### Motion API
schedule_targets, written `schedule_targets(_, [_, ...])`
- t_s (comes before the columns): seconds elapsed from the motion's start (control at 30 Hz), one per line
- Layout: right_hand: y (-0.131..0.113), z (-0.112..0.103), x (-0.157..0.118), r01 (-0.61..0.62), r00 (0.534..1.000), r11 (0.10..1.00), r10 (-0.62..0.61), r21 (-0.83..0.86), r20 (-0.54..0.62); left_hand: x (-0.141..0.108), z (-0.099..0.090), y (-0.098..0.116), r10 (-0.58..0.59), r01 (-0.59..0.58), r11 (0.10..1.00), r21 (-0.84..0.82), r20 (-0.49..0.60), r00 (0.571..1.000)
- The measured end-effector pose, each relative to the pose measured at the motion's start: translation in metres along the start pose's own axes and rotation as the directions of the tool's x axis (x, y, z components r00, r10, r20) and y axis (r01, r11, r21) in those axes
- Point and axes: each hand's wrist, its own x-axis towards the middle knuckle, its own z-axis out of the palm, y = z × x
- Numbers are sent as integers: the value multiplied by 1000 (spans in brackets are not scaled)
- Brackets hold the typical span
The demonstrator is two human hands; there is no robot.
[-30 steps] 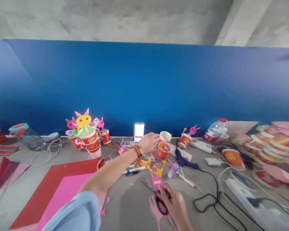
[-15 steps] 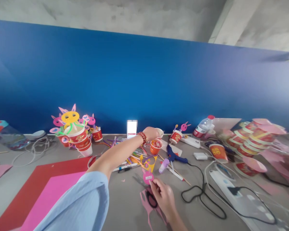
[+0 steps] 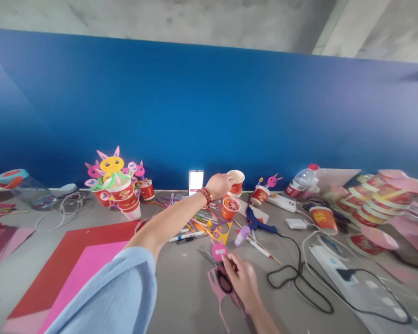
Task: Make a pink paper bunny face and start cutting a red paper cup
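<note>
My left hand (image 3: pixel 220 186), with a beaded bracelet at the wrist, reaches to the back of the table and grips the rim of a red and white paper cup (image 3: pixel 236 183). In front of that cup stands an orange cup (image 3: pixel 230 207) with small pieces inside. Near the front, my right hand (image 3: pixel 242 277) pinches a small round pink paper piece (image 3: pixel 219 251) with ears and a whitish rectangle on it. Black-handled scissors (image 3: pixel 224 281) lie beside the right hand, over pink paper scraps (image 3: pixel 217 292).
A blue glue gun (image 3: pixel 259 221) with a black cord, a purple glue stick (image 3: pixel 242 235) and a power strip (image 3: pixel 348 283) lie to the right. Stacked cups (image 3: pixel 379 199) stand far right. Decorated cups (image 3: pixel 121 195) and red paper (image 3: pixel 66 250) are left. Pens (image 3: pixel 186 237) lie mid-table.
The paper cup at my left hand has come up higher and shows more of its side. The view has shifted slightly, and my right hand still holds the pink piece.
</note>
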Motion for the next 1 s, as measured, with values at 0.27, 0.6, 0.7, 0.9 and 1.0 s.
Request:
schedule_targets(0.27, [1, -3, -3, -36, 999, 997, 36, 61, 7, -170, -48, 57, -137, 33, 955, -296, -339, 931])
schedule_targets(0.6, [-73, 7, -3, -44, 964, 901, -75, 432, 256, -285, -17, 84, -670, 275, 158, -948, 102, 736])
schedule_targets(0.7, [-89, 25, 1, -92, 973, 836, -39, 540, 226, -286, -13, 82, -749, 250, 116, -961, 81, 657])
schedule_targets(0.9, [-91, 34, 4, -51, 983, 903, -30, 427, 182, -296, 6, 88, -792, 400, -71, -914, 296, 534])
schedule_targets(1.0, [-91, 34, 2, -11, 984, 942, -49, 336, 169, -304, 18, 92, -729, 423, -155, -893, 392, 561])
